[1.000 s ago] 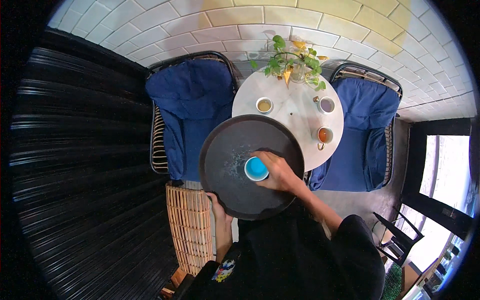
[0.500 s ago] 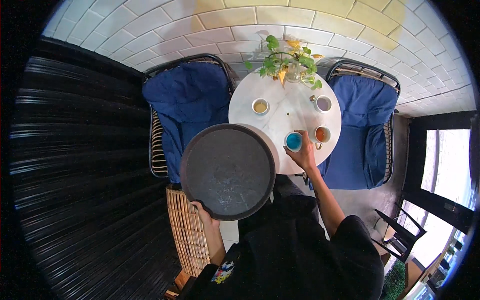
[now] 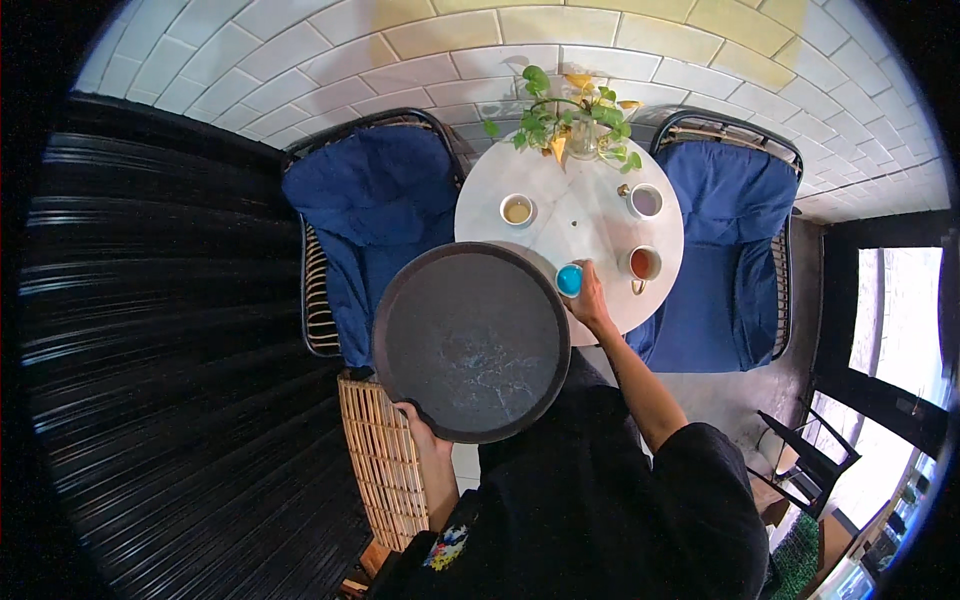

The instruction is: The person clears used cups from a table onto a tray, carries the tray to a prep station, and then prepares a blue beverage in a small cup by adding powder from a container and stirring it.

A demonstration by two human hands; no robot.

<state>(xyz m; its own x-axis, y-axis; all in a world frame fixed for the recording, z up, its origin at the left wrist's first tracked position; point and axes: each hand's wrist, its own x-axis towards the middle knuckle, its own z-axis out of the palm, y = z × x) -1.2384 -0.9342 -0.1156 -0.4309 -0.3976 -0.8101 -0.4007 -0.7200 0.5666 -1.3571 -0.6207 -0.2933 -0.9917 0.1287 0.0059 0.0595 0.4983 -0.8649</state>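
Note:
My left hand point(image 3: 425, 430) grips the near left rim of a round dark tray point(image 3: 470, 345), with nothing on the tray's top. Its other fingers are hidden below the tray. My right hand point(image 3: 591, 300) is closed around a cup of blue liquid point(image 3: 569, 280), at the near part of a round white marble table point(image 3: 560, 235). The cup is close to the tray's right rim; whether it touches the tabletop I cannot tell. Just right of that hand stands a cup of reddish-orange liquid point(image 3: 643, 263). Farther back are a cup of pale purple liquid point(image 3: 645, 201) and a cup of yellowish liquid point(image 3: 517, 210).
A glass vase point(image 3: 582, 140) with a leafy plant point(image 3: 545, 120) stands at the table's back. Blue-cushioned chairs flank it: a left chair point(image 3: 385, 200) and a right chair point(image 3: 725, 240). A woven rattan seat point(image 3: 380, 460) lies below the tray. White brick wall point(image 3: 480, 65) rises behind.
My right hand has drawn the blue cup leftward toward the tray. The tray in my left hand has shifted slightly right, closer to the cup.

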